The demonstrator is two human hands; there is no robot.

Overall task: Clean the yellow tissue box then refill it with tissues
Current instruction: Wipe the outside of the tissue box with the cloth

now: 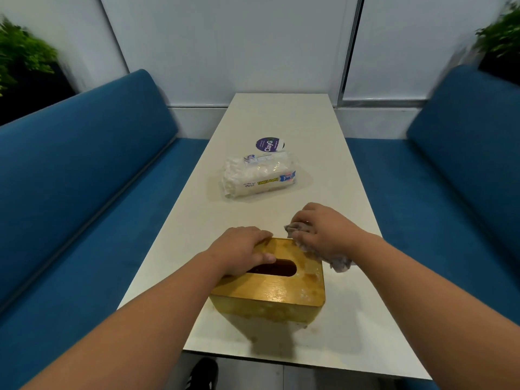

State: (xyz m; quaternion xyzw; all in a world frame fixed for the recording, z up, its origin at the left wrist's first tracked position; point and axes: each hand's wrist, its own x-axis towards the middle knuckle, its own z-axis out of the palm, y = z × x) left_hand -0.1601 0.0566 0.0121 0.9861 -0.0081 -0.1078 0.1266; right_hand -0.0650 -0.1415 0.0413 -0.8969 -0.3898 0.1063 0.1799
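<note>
The yellow tissue box [284, 291] stands near the front edge of the white table [309, 128], its oval top slot dark. My left hand [242, 251] lies flat on the box's top left, fingers over its far edge and thumb at the slot. My right hand [323, 232] presses a crumpled grey cloth [342, 263] against the box's far right corner. A clear plastic pack of white paper towels [259, 175] lies further up the table, apart from both hands.
A round purple sticker [269, 144] sits on the table behind the pack. Blue benches flank the table, left [84, 170] and right [455, 153]. Green plants [19, 54] stand behind the backrests. A dark shoe [204, 372] shows below the table edge.
</note>
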